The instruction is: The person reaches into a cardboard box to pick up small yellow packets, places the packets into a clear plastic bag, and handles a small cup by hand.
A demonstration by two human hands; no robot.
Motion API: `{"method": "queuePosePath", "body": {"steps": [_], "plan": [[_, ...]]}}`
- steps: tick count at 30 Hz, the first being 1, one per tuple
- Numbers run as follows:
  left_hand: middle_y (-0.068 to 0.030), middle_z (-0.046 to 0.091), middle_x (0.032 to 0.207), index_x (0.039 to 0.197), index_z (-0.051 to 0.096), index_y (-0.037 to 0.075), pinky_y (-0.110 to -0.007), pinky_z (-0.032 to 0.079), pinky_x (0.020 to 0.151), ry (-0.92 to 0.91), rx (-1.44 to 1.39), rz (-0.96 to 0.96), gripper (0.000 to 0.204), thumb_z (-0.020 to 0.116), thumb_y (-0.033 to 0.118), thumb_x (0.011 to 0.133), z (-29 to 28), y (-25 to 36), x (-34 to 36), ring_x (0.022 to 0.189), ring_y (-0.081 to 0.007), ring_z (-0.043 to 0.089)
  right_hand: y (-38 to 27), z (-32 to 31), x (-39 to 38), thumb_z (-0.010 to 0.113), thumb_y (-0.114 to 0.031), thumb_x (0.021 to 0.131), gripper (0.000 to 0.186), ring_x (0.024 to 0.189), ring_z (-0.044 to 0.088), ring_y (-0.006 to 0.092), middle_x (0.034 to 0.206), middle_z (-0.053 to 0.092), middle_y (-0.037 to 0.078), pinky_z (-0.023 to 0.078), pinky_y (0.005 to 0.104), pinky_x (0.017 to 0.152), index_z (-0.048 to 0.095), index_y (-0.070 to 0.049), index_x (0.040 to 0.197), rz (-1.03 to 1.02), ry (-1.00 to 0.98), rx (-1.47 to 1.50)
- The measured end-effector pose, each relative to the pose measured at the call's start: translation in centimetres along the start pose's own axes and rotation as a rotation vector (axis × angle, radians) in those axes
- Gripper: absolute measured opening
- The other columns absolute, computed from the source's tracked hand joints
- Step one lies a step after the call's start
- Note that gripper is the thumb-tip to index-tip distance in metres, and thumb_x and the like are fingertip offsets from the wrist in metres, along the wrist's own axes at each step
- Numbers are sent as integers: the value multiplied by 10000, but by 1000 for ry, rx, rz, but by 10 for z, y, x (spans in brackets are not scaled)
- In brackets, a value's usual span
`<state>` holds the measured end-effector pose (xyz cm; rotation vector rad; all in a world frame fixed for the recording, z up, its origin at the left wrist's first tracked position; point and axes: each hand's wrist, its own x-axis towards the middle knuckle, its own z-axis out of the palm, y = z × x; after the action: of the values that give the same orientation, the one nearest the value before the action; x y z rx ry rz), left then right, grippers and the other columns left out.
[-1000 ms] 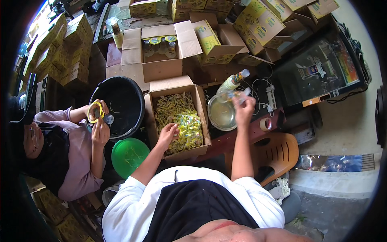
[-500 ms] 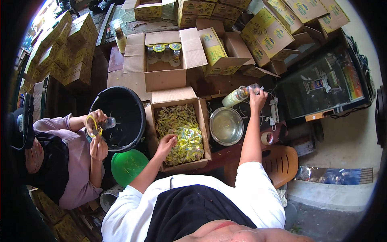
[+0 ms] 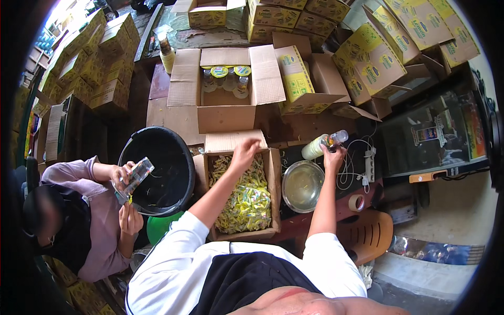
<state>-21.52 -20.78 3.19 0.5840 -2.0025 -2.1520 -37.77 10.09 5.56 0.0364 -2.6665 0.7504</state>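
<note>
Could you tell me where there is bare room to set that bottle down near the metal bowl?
The dark surface between the metal bowl and the open carton of jars looks bare. Right of the bowl, white cables and a tape roll crowd it. The box of yellow sachets is full. The right hand holds the bottle above the bowl.

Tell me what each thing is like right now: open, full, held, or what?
Bottle: held tilted in the right hand, above the table.
Box of yellow wrappers: open, nearly full, left hand reaching in.
Metal bowl: upright, holding a little pale liquid.
Black bucket: upright, mostly empty.
Box of jars: flaps open.
</note>
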Motion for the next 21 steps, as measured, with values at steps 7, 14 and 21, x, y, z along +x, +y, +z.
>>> {"method": "queuePosePath", "body": {"steps": [7, 14, 21], "plan": [[-127, 696, 1001, 1064, 701, 50, -331, 523, 814, 318, 337, 236, 212, 635, 169, 902, -23, 19, 156, 904, -208, 670, -5, 14, -4, 869, -342, 637, 592, 1041, 581, 333, 1108, 534, 123, 489, 450, 879, 645, -36, 1093, 77, 38, -8], [-242, 481, 1234, 1306, 463, 21, -497, 415, 1004, 464, 757, 95, 619, 718, 258, 794, -33, -4, 253, 1167, -432, 482, -3, 10, -18, 879, -302, 663, 637, 1069, 522, 341, 1125, 481, 147, 455, 451, 911, 620, -43, 1184, 74, 94, 97], [-225, 513, 1273, 1308, 439, -14, -480, 427, 1011, 532, 852, 132, 789, 785, 393, 727, -53, -36, 298, 1185, -418, 498, 1, -3, -70, 827, -332, 761, 601, 1020, 510, 303, 1119, 472, 139, 446, 425, 870, 595, -77, 1253, 113, 208, 253]]}}
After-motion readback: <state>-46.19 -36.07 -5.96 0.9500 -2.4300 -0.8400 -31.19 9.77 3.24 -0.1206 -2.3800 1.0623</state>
